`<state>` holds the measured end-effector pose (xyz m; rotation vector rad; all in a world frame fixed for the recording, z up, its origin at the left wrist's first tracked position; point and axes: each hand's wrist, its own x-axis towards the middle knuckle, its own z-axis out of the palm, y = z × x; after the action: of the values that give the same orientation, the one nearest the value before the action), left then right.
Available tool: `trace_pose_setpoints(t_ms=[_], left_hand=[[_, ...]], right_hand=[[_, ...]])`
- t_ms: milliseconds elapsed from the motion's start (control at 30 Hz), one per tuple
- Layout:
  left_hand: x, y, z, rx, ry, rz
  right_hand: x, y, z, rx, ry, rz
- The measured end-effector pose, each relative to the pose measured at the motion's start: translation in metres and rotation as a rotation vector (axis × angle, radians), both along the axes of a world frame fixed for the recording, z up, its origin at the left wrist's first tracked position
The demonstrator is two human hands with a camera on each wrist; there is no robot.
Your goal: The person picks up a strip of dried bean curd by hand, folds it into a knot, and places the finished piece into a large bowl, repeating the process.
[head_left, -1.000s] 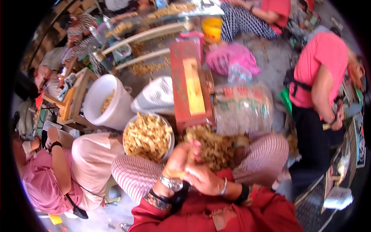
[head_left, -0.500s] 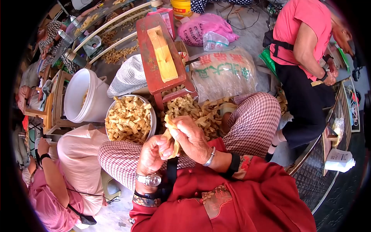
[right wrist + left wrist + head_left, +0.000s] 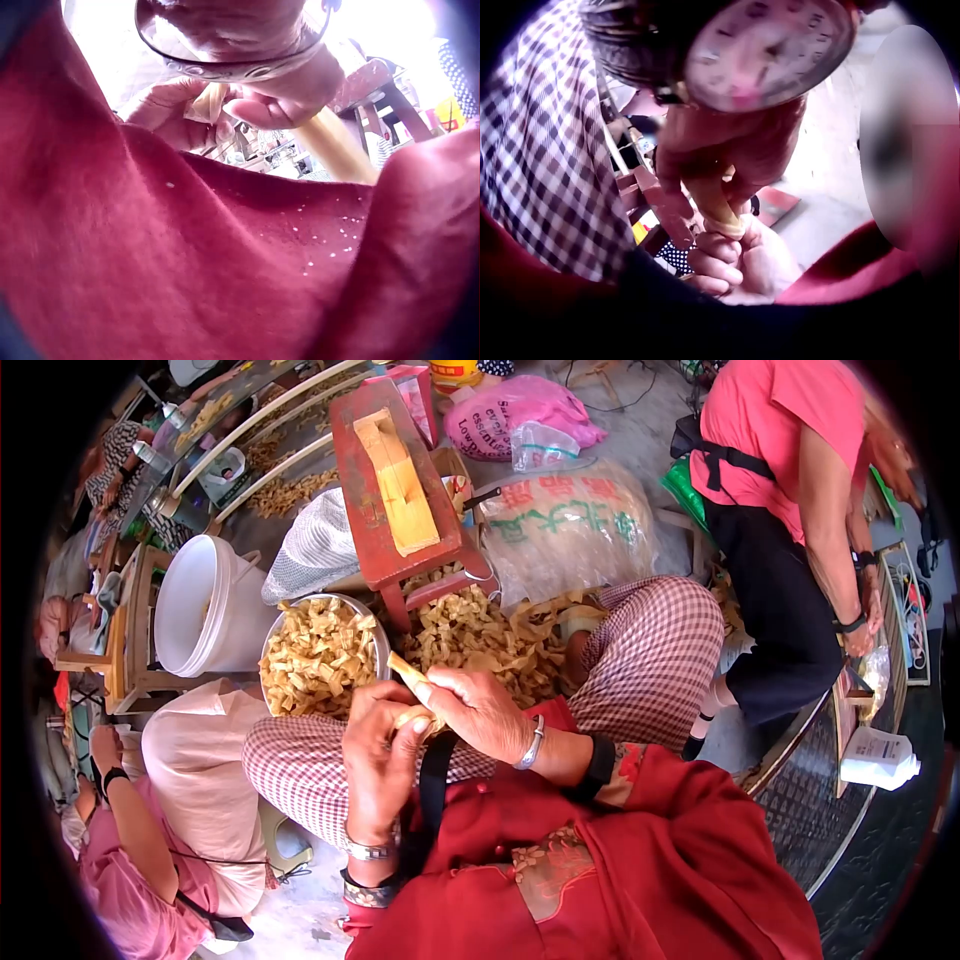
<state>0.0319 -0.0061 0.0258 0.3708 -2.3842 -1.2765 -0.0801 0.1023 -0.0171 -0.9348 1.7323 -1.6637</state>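
Note:
A pale yellow strip [image 3: 408, 669] is held between the two hands above the lap; its one end sticks up past the right hand. The left hand [image 3: 383, 750] pinches its lower, folded part with thumb and fingers. Close beside it, the right hand [image 3: 482, 712] grips the strip with thumb and curled fingers. In the left wrist view the yellow strip [image 3: 718, 206] runs from one hand into the other. The right wrist view shows a folded part of the strip [image 3: 206, 103] at the left hand's fingers and a blurred length [image 3: 337, 146] beyond the right hand.
A metal bowl [image 3: 381, 650] of folded yellow pieces stands beside a loose heap [image 3: 480, 635]. Behind are a red bench [image 3: 368, 510] bearing a yellow block [image 3: 395, 480], a white bucket [image 3: 205, 610] and a clear plastic sack [image 3: 570, 530]. People sit on both sides.
The hands have come from a blurred position together to holding the strip, then shifted slightly left. One end of the strip now points up and left. The head view has tilted downward.

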Motion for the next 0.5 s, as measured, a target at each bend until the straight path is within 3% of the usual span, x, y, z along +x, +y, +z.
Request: trace_pose_setpoints(t_ms=[100,200,233,333,467,500], left_hand=[[-0.002,0.013,0.01,-0.2,0.03,0.051],[0.0,0.007,-0.003,-0.174,0.048,-0.047],[0.0,0.008,-0.002,-0.19,0.039,-0.041],[0.005,0.007,-0.008,0.048,-0.019,0.062],[0.002,0.009,-0.004,0.813,0.037,0.149],[0.002,0.007,-0.006,0.849,0.022,0.127]], right_hand=[[-0.005,0.003,-0.001,-0.006,-0.035,0.171],[-0.009,0.006,-0.008,-0.084,0.121,0.282],[-0.01,0.007,-0.01,0.005,0.046,0.342],[-0.006,0.01,0.002,-0.035,0.069,0.202],[-0.003,0.012,0.008,-0.048,0.243,0.142],[-0.003,0.011,0.004,-0.031,0.271,0.157]])
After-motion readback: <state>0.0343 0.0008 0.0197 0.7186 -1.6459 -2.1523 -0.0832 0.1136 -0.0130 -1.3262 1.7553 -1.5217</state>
